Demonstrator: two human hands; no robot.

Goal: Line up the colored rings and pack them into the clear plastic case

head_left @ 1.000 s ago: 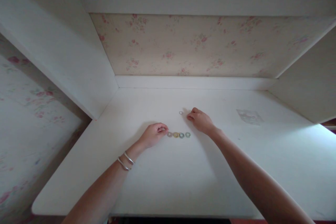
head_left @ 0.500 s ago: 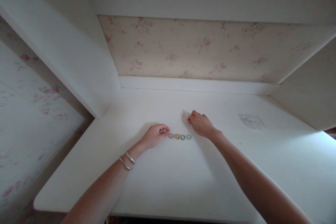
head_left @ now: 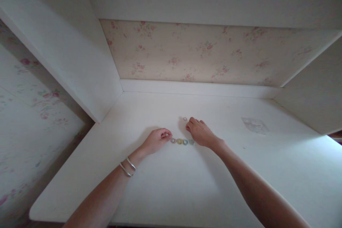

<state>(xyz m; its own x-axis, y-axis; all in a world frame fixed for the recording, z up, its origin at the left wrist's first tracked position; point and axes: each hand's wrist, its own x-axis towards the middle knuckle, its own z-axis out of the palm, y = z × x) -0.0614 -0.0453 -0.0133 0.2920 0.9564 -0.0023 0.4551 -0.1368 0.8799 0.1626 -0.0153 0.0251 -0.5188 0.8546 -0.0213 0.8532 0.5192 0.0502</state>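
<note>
a head-worn camera looks down on a white bench [head_left: 171, 192] set into an alcove, with white side panels and pale wallpaper [head_left: 187, 51] printed with small pink flowers at the back. 2 bare forearms reach in from the bottom edge. the left hand [head_left: 156, 139] rests on the bench near the middle, fingers curled in loosely with thumb and forefinger pinched together at the tip; whether something tiny sits between them cannot be made out. 2 thin silver bangles [head_left: 127, 166] circle the left wrist. just to the right of that hand's fingertips lies a short row of 4 small rings [head_left: 182, 141], side by side and touching or nearly so, in muted colours that read as grey, yellow, blue-green and blue-grey. the right hand [head_left: 200, 133] lies palm down just behind the right end of the row, fingers bent and pointing left, holding nothing that can be seen. just beyond its fingertips, a little farther back on the bench, sits 1 more small pale ring [head_left: 185, 118] on its own, apart from the row. farther right on the bench, well apart from both hands, lies a small flat clear plastic bag [head_left: 254, 124].
</note>
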